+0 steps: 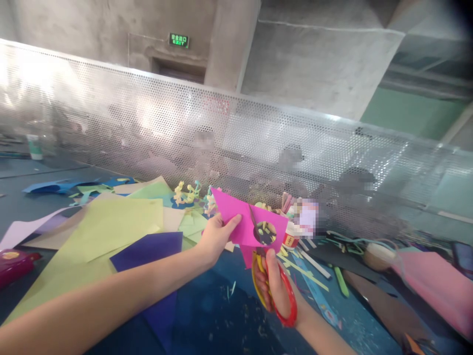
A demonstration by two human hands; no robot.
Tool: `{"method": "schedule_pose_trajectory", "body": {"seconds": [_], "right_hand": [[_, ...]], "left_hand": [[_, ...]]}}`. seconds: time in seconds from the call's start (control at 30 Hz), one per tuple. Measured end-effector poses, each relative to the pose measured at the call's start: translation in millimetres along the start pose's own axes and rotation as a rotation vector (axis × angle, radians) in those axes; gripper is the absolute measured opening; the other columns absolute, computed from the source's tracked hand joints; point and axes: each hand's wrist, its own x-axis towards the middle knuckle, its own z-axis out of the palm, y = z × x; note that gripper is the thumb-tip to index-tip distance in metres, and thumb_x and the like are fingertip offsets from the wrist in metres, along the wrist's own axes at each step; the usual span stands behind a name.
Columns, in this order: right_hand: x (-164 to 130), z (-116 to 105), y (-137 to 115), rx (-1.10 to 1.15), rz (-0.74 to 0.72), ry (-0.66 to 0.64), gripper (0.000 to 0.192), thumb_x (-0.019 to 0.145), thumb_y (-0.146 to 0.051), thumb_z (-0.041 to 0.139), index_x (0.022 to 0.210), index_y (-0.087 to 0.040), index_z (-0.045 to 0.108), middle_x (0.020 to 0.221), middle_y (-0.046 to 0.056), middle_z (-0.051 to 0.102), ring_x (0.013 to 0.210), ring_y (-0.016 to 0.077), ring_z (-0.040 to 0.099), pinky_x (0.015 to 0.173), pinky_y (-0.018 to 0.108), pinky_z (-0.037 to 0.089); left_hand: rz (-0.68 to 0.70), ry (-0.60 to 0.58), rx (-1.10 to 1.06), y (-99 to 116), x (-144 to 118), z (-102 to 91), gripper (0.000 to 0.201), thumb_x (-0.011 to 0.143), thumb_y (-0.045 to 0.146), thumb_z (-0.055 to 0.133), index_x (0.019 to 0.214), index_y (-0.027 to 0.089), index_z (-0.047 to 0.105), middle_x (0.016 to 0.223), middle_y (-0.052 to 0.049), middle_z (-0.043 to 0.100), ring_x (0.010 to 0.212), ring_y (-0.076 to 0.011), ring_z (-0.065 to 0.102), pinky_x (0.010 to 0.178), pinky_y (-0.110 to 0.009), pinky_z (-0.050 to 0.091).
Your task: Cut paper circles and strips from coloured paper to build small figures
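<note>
My left hand (214, 236) pinches the left edge of a magenta paper sheet (236, 217), held up above the table. A round hole (265, 232) is cut in the sheet. My right hand (275, 283) grips red-and-yellow scissors (284, 296) from below, and their blades (254, 222) reach up through the hole's edge. Green paper scraps show through the hole.
Sheets of light green (111, 227), dark blue (151, 251) and cream paper cover the dark blue table (207, 315) on the left. A glue bottle (291, 235), paper strips and small paper figures (186, 193) lie behind the sheet. A perforated metal screen (236, 143) runs across the back. Pink paper (436, 286) lies right.
</note>
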Motion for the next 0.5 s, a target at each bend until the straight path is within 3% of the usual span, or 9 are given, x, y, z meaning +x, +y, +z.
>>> {"method": "schedule_pose_trajectory", "body": {"seconds": [0.1,0.23,0.33,0.5], "right_hand": [[0.1,-4.8,-2.5,-0.059,-0.047,-0.028,0.052,0.084,-0.064,0.027,0.054,-0.022,0.034,0.041,-0.005,0.033,0.032,0.0103,0.034,0.036,0.025,0.032],[2.7,-12.6,-5.8,-0.056,-0.067,-0.112,0.049,0.083,-0.063,0.031,0.059,-0.021,0.038,0.056,0.000,0.051,0.055,0.0155,0.055,0.060,0.029,0.047],[5.7,-15.4,-5.0,-0.040,-0.065,-0.107,0.048,0.083,-0.063,0.031,0.063,-0.021,0.042,0.066,0.003,0.056,0.067,0.0171,0.059,0.070,0.030,0.048],[6.4,-13.9,-7.4,0.018,-0.030,-0.119,0.050,0.080,-0.067,0.031,0.061,-0.022,0.039,0.065,0.003,0.056,0.069,0.0184,0.060,0.073,0.032,0.049]], "left_hand": [[0.042,-0.006,0.061,-0.2,1.3,-1.6,0.032,0.074,0.044,0.063,0.089,0.016,0.063,0.077,-0.004,0.065,0.061,-0.0126,0.057,0.057,-0.023,0.045],[0.094,-0.017,0.178,0.6,0.9,-2.9,0.033,0.075,0.045,0.061,0.087,0.015,0.063,0.080,-0.006,0.066,0.068,-0.0162,0.059,0.059,-0.024,0.046],[0.100,-0.062,0.232,2.1,-1.6,-1.6,0.033,0.075,0.045,0.060,0.086,0.015,0.063,0.080,-0.006,0.067,0.068,-0.0170,0.060,0.058,-0.024,0.046],[0.115,-0.065,0.276,4.4,-3.7,-0.1,0.031,0.074,0.046,0.060,0.083,0.016,0.064,0.078,-0.005,0.068,0.067,-0.0175,0.061,0.056,-0.023,0.045]]}}
